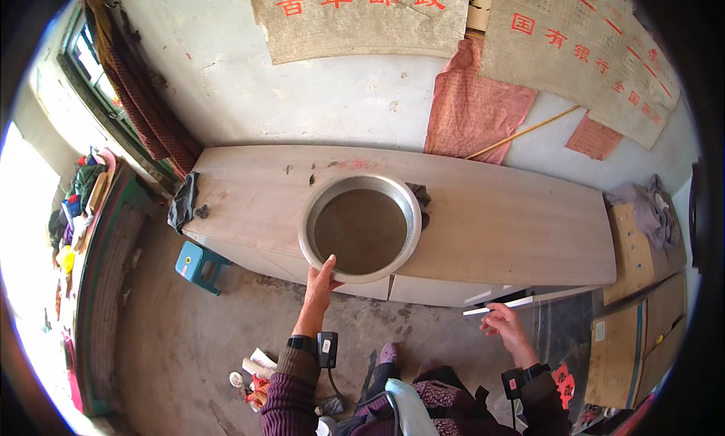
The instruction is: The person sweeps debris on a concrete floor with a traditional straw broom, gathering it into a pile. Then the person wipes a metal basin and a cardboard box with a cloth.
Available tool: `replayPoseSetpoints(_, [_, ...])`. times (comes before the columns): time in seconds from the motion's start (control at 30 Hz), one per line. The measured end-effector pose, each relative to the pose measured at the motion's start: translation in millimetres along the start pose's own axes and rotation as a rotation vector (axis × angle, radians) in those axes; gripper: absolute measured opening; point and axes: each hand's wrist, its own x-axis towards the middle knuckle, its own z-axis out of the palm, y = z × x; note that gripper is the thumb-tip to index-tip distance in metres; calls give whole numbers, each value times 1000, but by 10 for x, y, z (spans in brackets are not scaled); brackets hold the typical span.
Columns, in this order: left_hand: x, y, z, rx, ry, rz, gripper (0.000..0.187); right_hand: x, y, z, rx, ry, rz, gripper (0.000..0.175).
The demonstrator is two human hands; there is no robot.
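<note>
A round metal basin [416, 226] with murky, dark water [361, 231] in it stands near the front edge of a long pale cabinet top [510, 226]. My left hand [322, 286] grips the basin's rim at the lower left, its thumb over the rim. My right hand [503, 324] is at the front of the cabinet, its fingers apart beside the white edge of an open door or drawer [498, 306]; whether it touches that edge I cannot tell. A dark cloth [419, 197] lies partly hidden behind the basin's right side.
Another dark cloth [184, 202] hangs over the cabinet's left end. A blue plastic stool [201, 265] stands on the floor at the left. Cardboard boxes [617, 351] and a grey garment [651, 212] are at the right. A thin stick [524, 131] leans against the wall.
</note>
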Motion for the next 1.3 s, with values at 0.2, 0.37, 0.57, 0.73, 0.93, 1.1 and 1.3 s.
replayPoseSetpoints(0.2, [168, -90, -83, -100, 82, -126, 39, 830, -516, 119, -96, -122, -108, 38])
replayPoseSetpoints(0.37, [197, -167, -153, -157, 136, -93, 38, 1626, -938, 462, -553, -164, -440, 48])
replayPoseSetpoints(0.57, [164, -208, -169, -207, 142, -63, 39, 2364, -1085, 1114, -660, -263, -689, 61])
replayPoseSetpoints(0.73, [124, -184, -129, -187, 176, -43, 38, 2555, -811, 1238, -1125, -346, -578, 29])
replayPoseSetpoints(0.93, [141, -166, -132, -194, 156, -30, 42, 2321, -690, 824, -1041, -230, -676, 19])
replayPoseSetpoints(1.1, [162, -164, -138, -174, 161, -26, 52, 2179, -749, 111, -895, -3, -424, 16])
replayPoseSetpoints(1.3, [191, -187, -164, -182, 148, -31, 50, 2074, -636, -812, -849, 461, -260, 17])
